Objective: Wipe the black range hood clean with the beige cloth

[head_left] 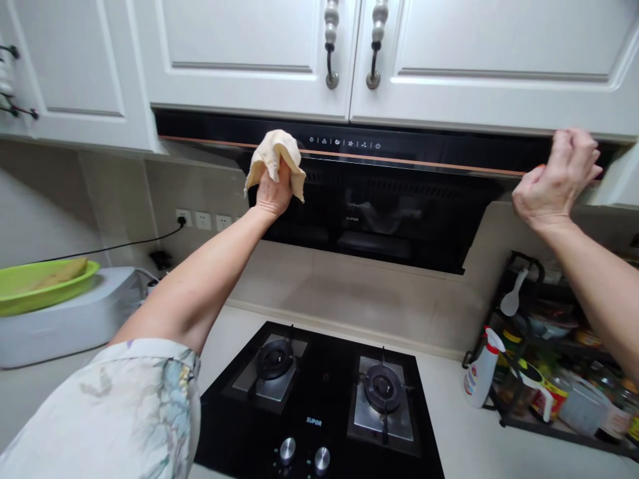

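My left hand (275, 191) is closed on a cream-coloured cloth (276, 150), which it presses against the front strip of the black range hood (409, 152), just left of the touch icons. The cloth drapes over my fingers and hangs down on both sides. At the hood's right end, my right hand (558, 176) is raised with its fingers curled at the front edge, close under the white cabinet. Its fingertips are partly hidden. Below the strip, the hood's dark glossy panel (399, 216) slopes back toward the wall.
White cabinets (239, 40) hang above the hood. Below is a black gas stove (324, 386) with two burners. Leftward, a green basin (30, 293) sits on a white appliance (70, 326). A spray bottle (483, 372) stands beside a crowded rack (504, 422) at right.
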`<state>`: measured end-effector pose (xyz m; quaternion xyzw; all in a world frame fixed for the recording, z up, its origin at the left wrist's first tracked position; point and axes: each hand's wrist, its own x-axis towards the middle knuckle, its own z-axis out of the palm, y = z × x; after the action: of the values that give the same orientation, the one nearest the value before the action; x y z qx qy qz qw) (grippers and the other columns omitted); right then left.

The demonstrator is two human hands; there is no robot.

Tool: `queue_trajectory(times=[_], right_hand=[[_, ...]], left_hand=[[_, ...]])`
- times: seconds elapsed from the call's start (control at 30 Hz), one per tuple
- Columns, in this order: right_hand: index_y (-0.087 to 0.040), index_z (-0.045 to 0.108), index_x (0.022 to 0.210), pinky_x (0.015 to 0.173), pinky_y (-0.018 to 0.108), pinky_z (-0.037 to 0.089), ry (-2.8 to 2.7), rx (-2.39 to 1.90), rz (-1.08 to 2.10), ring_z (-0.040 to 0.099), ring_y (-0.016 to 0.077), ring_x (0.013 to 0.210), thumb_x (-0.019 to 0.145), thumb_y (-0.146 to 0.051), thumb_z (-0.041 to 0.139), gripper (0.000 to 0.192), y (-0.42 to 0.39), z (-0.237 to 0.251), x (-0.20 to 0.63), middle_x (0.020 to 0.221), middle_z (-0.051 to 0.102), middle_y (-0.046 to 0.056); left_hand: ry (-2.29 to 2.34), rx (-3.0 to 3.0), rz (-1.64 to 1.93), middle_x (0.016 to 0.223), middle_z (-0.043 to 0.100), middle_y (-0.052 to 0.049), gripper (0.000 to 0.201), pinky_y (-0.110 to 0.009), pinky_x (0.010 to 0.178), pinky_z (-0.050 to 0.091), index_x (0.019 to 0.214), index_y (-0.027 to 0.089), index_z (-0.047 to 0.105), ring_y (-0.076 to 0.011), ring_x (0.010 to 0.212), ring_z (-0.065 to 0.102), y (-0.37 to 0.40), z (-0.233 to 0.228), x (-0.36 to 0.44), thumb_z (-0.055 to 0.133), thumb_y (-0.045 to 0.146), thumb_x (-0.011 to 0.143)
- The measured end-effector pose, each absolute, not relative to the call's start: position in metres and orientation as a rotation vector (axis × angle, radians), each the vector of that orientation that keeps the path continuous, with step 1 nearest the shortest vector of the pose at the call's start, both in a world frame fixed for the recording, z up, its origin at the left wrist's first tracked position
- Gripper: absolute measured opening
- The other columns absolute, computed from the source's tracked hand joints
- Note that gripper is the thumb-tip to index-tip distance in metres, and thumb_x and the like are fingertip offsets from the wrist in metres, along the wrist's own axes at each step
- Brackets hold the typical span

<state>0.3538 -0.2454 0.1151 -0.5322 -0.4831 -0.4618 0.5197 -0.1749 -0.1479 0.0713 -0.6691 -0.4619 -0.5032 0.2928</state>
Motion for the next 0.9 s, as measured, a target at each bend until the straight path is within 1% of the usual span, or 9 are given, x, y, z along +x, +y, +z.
queue_trajectory(times=[0.1,0.23,0.3,0.43,0.5,0.57,0.67,0.8,0.9], right_hand=[[-0.014,0.044,0.162,0.119,0.061,0.033,-1.237,-1.217,-1.205,0.039,0.0386,0.153,0.083,-0.018,0.052,0.08,-0.227,0.107,0.341,0.167,0.036,0.022],[-0.007,0.023,0.169,0.118,0.073,0.023,-1.325,-1.167,-1.338,0.021,0.0466,0.161,0.072,-0.021,0.056,0.103,-0.191,0.102,0.363,0.172,0.02,0.029],[-0.005,0.01,0.171,0.116,0.077,0.02,-1.333,-1.153,-1.411,0.017,0.0503,0.161,0.07,-0.024,0.057,0.113,-0.177,0.101,0.375,0.173,0.013,0.032],[-0.008,-0.005,0.172,0.115,0.079,0.023,-1.31,-1.11,-1.509,0.015,0.0495,0.162,0.078,-0.027,0.054,0.113,-0.166,0.097,0.387,0.174,0.006,0.031],[-0.009,-0.007,0.172,0.114,0.079,0.026,-1.307,-1.105,-1.529,0.014,0.0491,0.162,0.081,-0.029,0.052,0.111,-0.167,0.096,0.391,0.175,0.004,0.03],[-0.01,-0.01,0.172,0.112,0.08,0.027,-1.315,-1.097,-1.557,0.014,0.0498,0.162,0.083,-0.031,0.051,0.111,-0.168,0.095,0.395,0.175,0.003,0.03],[-0.013,-0.012,0.173,0.111,0.081,0.028,-1.311,-1.107,-1.575,0.012,0.0497,0.163,0.083,-0.03,0.051,0.112,-0.169,0.094,0.399,0.176,0.001,0.027],[-0.008,-0.009,0.172,0.11,0.08,0.031,-1.258,-1.142,-1.605,0.013,0.0499,0.162,0.074,-0.025,0.054,0.118,-0.167,0.093,0.402,0.175,0.003,0.03],[-0.007,-0.003,0.172,0.109,0.078,0.033,-1.22,-1.184,-1.629,0.016,0.0492,0.162,0.075,-0.026,0.054,0.114,-0.166,0.093,0.403,0.173,0.007,0.032]], left_hand=[[-1.29,-1.735,-1.438,0.162,0.056,-0.004,0.072,-0.059,0.133,0.028,0.165,0.031,0.042,-0.0363,0.158,0.035,-0.15,0.073,-0.21,0.049,0.054,0.097],[-1.241,-1.659,-1.532,0.153,0.061,-0.007,0.069,-0.056,0.131,0.029,0.161,0.025,0.049,-0.035,0.157,0.034,-0.142,0.076,-0.254,0.046,0.052,0.097],[-1.268,-1.636,-1.566,0.153,0.06,-0.005,0.071,-0.055,0.128,0.031,0.16,0.022,0.048,-0.0335,0.152,0.036,-0.137,0.08,-0.274,0.048,0.052,0.096],[-1.336,-1.63,-1.581,0.146,0.061,-0.002,0.076,-0.051,0.125,0.03,0.157,0.015,0.044,-0.0297,0.141,0.037,-0.134,0.089,-0.306,0.046,0.056,0.093],[-1.319,-1.652,-1.562,0.138,0.065,-0.001,0.077,-0.048,0.126,0.027,0.156,0.016,0.046,-0.028,0.138,0.036,-0.135,0.094,-0.319,0.042,0.06,0.093],[-1.311,-1.671,-1.551,0.128,0.069,0.002,0.075,-0.045,0.126,0.024,0.152,0.021,0.05,-0.0263,0.133,0.037,-0.135,0.098,-0.332,0.036,0.066,0.093],[-1.435,-1.597,-1.592,0.118,0.069,0.002,0.071,-0.044,0.121,0.027,0.141,0.026,0.058,-0.0265,0.124,0.041,-0.136,0.102,-0.353,0.027,0.07,0.093],[-1.659,-1.418,-1.696,0.113,0.065,-0.003,0.069,-0.042,0.11,0.036,0.13,0.024,0.061,-0.0266,0.114,0.046,-0.136,0.103,-0.384,0.03,0.074,0.093],[-1.702,-1.314,-1.826,0.101,0.061,-0.003,0.059,-0.041,0.107,0.036,0.126,0.023,0.062,-0.0246,0.108,0.048,-0.129,0.109,-0.392,0.036,0.068,0.099]])
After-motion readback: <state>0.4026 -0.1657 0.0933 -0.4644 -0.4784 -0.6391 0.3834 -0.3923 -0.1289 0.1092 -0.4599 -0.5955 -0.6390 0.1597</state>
